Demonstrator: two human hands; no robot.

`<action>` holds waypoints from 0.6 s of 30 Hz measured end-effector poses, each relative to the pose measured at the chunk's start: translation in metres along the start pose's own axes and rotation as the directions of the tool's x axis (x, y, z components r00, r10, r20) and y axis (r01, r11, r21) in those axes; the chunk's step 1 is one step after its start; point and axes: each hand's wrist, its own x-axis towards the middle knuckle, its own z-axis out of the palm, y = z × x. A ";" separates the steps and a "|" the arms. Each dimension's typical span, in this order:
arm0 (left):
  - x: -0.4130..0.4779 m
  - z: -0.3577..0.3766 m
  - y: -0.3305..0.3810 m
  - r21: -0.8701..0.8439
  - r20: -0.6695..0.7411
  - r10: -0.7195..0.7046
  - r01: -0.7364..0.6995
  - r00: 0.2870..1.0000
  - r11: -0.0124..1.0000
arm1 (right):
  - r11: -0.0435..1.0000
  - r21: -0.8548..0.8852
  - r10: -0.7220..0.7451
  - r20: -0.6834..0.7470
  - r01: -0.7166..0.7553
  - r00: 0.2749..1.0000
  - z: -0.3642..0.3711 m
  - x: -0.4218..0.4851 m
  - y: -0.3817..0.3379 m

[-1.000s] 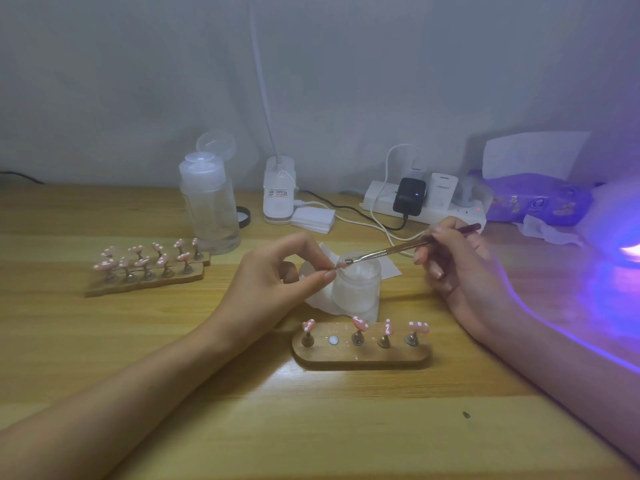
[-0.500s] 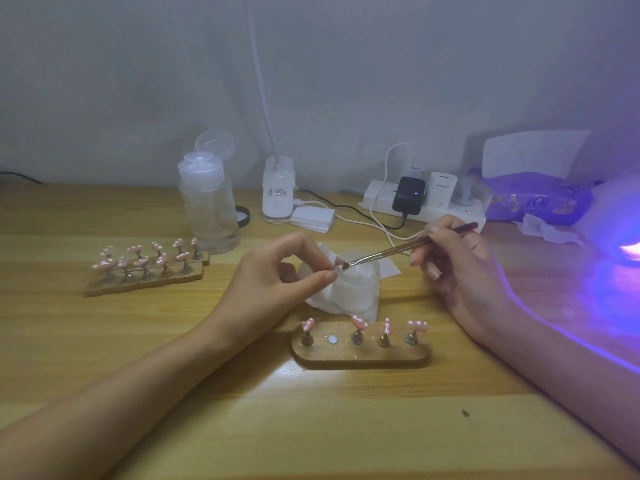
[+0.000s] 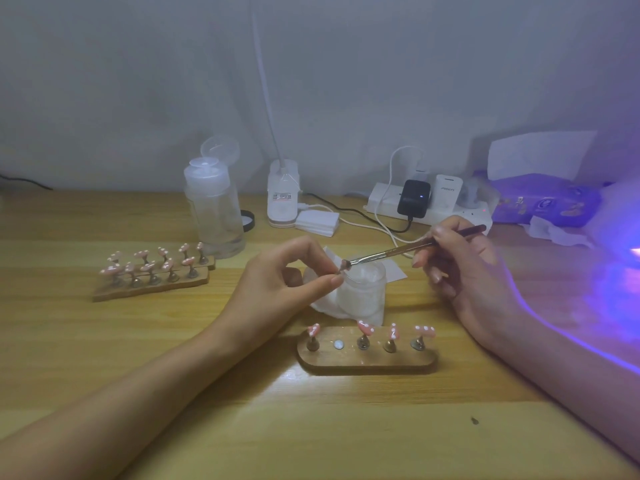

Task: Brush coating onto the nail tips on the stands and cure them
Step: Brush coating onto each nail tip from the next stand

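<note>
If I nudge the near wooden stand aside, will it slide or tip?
Probably slides: the near wooden stand is low, wide and flat on the table. Its four nail tips perch on thin pegs, so a bump might knock them loose.

The white charger (image 3: 449,195) plugged into the power strip (image 3: 381,202) bears grey brand lettering that looks like "PISEN" (the middle letters are soft, so this reading is unsure). The sticker (image 3: 281,196) on the white lamp base (image 3: 282,214) and the print on the purple packet (image 3: 550,202) are too blurred to read.
</note>
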 end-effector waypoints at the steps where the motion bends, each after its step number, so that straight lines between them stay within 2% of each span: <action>1: 0.000 0.000 -0.001 -0.005 0.000 0.003 -0.003 1.000 1.000 | 1.000 -0.003 0.002 -0.009 -0.002 1.000 0.000 0.000 0.000; 5: 0.000 -0.001 -0.002 -0.019 0.012 0.005 -0.005 1.000 1.000 | 1.000 0.028 -0.005 -0.021 0.006 1.000 -0.002 0.001 -0.001; 9: 0.001 -0.001 -0.001 -0.011 0.002 0.008 -0.008 1.000 1.000 | 1.000 -0.013 0.003 -0.015 -0.004 1.000 -0.001 0.001 0.001; 13: 0.001 0.000 0.000 -0.005 0.008 0.013 -0.013 1.000 1.000 | 0.999 0.034 -0.001 -0.030 0.002 1.000 -0.002 0.002 0.000; 16: 0.000 0.000 0.000 0.007 0.002 0.008 -0.008 1.000 1.000 | 1.000 -0.004 -0.002 -0.001 0.002 1.000 -0.001 0.001 0.001; 18: 0.000 0.000 0.001 0.008 0.001 0.009 -0.009 1.000 1.000 | 1.000 -0.007 0.020 -0.033 -0.020 0.999 -0.001 0.001 0.001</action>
